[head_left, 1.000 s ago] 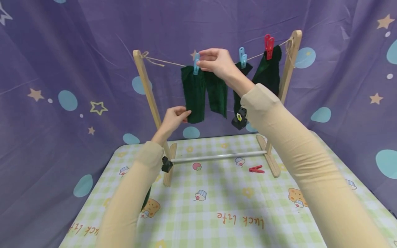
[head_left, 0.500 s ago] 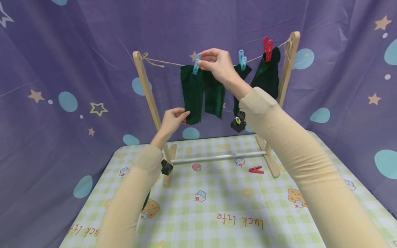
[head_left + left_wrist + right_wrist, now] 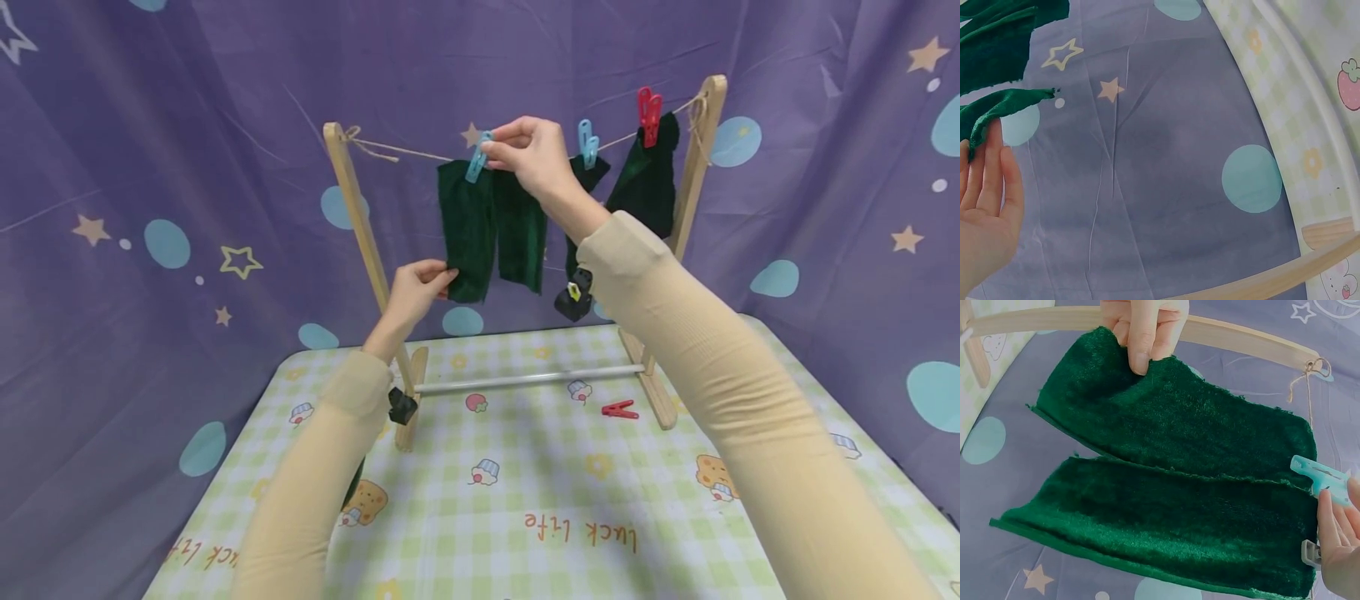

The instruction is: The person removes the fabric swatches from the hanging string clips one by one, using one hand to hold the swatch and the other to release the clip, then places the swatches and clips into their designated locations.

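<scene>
A small pair of dark green velvet trousers (image 3: pixel 468 225) hangs by its waist from a string. My right hand (image 3: pixel 532 158) pinches a light blue clothespin (image 3: pixel 478 158), which sits tilted on the waist near the line. Lower down, my left hand (image 3: pixel 412 292) pinches the outer edge of the nearer-left trouser leg. In the right wrist view, the left thumb presses on the cloth, and a grey clip (image 3: pixel 1311 553) shows at the waist beside the right hand. The left wrist view shows the left fingers behind a folded hem (image 3: pixel 1004 103).
Further right, another blue clothespin (image 3: pixel 588 146) and a red clothespin (image 3: pixel 649 118) hold dark green cloth (image 3: pixel 648 187) on the line. Wooden posts (image 3: pixel 356 217) and a white bar (image 3: pixel 525 380) frame it. A loose red clothespin (image 3: pixel 620 409) lies on the checked tablecloth (image 3: pixel 540 467).
The blue clothespin has tilted further, its top leaning right, and the right hand has shifted slightly right with it. The trouser legs have swayed a little; the left hand stays nearly still.
</scene>
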Tool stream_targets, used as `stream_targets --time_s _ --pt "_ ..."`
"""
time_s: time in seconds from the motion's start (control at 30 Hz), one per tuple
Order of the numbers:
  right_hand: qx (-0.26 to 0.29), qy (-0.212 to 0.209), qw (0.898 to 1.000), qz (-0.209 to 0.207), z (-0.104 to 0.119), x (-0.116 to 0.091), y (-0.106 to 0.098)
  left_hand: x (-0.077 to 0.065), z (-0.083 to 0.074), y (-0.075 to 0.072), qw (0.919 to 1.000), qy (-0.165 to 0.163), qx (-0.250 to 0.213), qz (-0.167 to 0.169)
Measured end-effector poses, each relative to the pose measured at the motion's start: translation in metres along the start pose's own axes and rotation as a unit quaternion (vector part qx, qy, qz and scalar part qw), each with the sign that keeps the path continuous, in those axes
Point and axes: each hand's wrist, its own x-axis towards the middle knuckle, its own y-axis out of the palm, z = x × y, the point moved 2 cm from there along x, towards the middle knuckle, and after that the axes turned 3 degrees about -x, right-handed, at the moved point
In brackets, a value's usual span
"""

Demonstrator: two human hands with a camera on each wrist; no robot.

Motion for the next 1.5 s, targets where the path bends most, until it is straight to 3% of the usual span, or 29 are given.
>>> stream_targets --time_s 0.53,0.73,1.07,1.3,1.5 --pt "0.070 -0.015 0.997 -0.035 0.003 -0.001 -0.001 -0.002 0.001 -0.011 0.9995 0.029 -0.012 0.008" --pt "0.086 -0.034 0.994 -0.051 0.002 0.000 -0.002 -0.007 0.005 -0.016 0.9996 -0.002 0.019 0.020" --pt "0.119 -0.021 0.990 -0.079 0.006 0.001 -0.008 -0.021 0.017 -0.022 0.9959 -0.051 0.063 0.041" --pt "0.163 0.007 0.983 -0.081 0.009 0.000 -0.016 -0.027 0.023 -0.025 0.9939 -0.053 0.077 0.059" --pt "0.189 0.006 0.980 -0.064 0.008 -0.006 -0.025 -0.032 0.026 -0.027 0.9935 -0.060 0.074 0.062"
